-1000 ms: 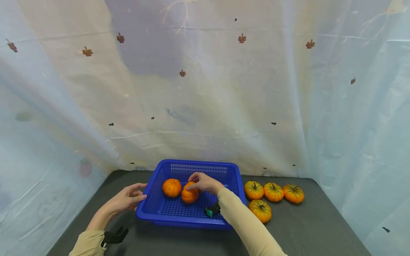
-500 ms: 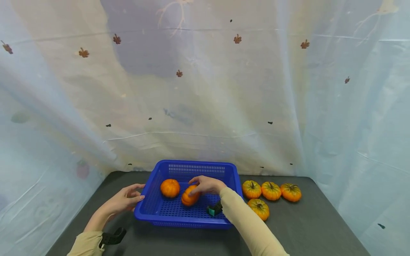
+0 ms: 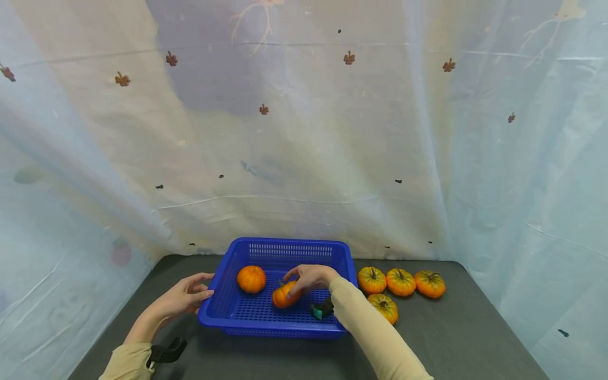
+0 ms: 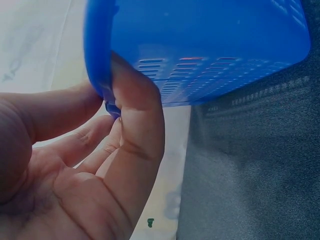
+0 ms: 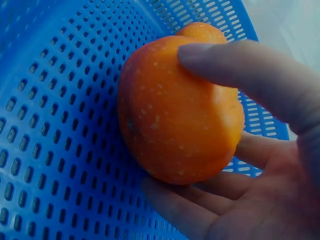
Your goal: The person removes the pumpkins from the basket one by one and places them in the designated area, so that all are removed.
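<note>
Inside the blue plastic basket (image 3: 271, 325), my right hand (image 3: 311, 278) grips a small orange pumpkin (image 3: 283, 296), thumb on one side and fingers on the other. This pumpkin (image 5: 175, 110) is tilted onto its side near the perforated floor in the right wrist view. A second orange pumpkin (image 3: 252, 279) sits to its left in the basket and peeks out as a rounded edge (image 5: 202, 31) behind the held one. At the basket's left side, my left hand (image 3: 182, 296) pinches the rim (image 4: 97, 50) between thumb and fingers.
Right of the basket, several yellow-orange pumpkins (image 3: 401, 282) lie on the dark table (image 3: 456, 332): a row at the back and one pumpkin (image 3: 383, 309) in front, partly behind the right sleeve (image 3: 375, 327). A patterned curtain (image 3: 304, 158) hangs behind the table.
My right hand has shifted slightly right and nearer with the pumpkin, which has tilted and now stands farther from the other one. My left hand keeps its hold on the rim.
</note>
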`<state>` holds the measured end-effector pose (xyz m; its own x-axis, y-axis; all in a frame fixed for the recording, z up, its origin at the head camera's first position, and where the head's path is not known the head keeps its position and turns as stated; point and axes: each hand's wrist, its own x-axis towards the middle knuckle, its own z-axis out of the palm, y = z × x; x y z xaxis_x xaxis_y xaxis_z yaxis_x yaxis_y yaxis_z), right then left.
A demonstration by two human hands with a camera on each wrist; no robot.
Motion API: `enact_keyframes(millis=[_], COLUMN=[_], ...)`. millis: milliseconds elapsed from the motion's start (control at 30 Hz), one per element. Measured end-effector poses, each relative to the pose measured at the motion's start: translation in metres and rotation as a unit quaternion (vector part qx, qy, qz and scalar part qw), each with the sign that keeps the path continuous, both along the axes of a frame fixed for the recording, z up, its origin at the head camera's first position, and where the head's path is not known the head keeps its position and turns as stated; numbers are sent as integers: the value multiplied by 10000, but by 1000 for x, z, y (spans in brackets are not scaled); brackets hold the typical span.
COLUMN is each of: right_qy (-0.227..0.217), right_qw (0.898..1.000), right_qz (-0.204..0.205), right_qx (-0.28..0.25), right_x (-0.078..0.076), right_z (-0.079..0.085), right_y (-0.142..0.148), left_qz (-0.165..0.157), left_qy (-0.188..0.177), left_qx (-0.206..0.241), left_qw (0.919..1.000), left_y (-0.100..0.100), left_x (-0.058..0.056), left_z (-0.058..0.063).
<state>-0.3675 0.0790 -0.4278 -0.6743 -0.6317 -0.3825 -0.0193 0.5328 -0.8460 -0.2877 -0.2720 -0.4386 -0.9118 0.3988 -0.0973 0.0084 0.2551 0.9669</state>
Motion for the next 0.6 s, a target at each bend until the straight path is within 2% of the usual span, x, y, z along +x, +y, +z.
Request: enact_keyframes(millis=[200, 433, 600], right_qy=[65, 174, 699], right_qw=[9998, 9994, 9970], right_qz=[135, 144, 109], right_qx=[108, -244, -327], right_x=[-1, 1, 2], right_z=[-2, 5, 16], right_y=[6, 17, 25], left_qz=[24, 53, 91], left_qy=[17, -49, -57], left_qx=[-15, -16, -14], left_qw=[10000, 10000, 9999], left_y=[2, 2, 0], left_x=[0, -1, -1], left_z=[0, -1, -1])
